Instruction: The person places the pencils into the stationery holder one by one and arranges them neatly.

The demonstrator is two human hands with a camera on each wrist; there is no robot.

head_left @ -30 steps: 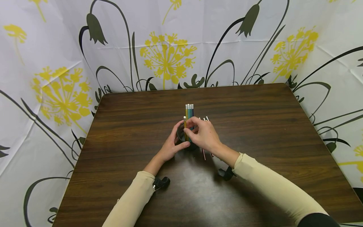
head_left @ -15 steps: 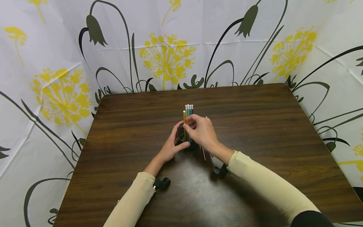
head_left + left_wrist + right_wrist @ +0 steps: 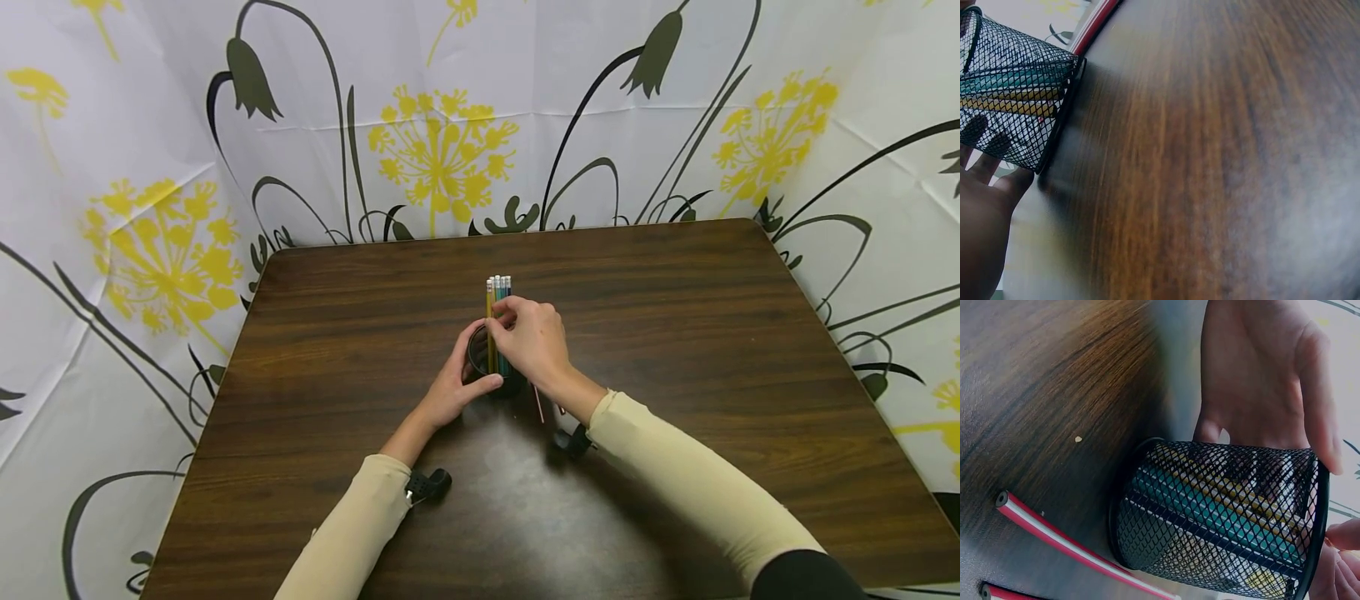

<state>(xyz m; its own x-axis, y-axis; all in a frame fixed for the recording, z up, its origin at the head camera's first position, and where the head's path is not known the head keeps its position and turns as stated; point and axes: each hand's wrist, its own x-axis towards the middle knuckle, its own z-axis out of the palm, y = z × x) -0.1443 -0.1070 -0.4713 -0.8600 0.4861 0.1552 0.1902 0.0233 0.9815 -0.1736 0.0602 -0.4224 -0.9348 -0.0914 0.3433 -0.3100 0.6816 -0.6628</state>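
Observation:
A black mesh pencil cup (image 3: 1179, 544) stands upright on the table. My left hand (image 3: 448, 387) holds it from the left side, fingers behind and thumb in front; the left wrist view shows fingertips of the left hand (image 3: 985, 206) against the mesh. My right hand (image 3: 536, 342) is over the cup and pinches a yellow pencil (image 3: 490, 304) that stands in it, eraser up. Behind it rise several other pencils (image 3: 502, 287), teal and dark blue among them, also eraser up. The right hand hides part of the cup's rim and the pencils' middles.
Red-and-white striped pencils (image 3: 1060, 542) lie on the dark wood table (image 3: 337, 333) just right of the cup, partly hidden by the right arm. A small pale crumb (image 3: 1078, 439) is near the cup. A flower-patterned curtain (image 3: 442, 158) hangs behind the table.
The right hand has moved up and slightly leftward; the yellow pencil's eraser has risen to about the height of the others. The left hand and cup have stayed put.

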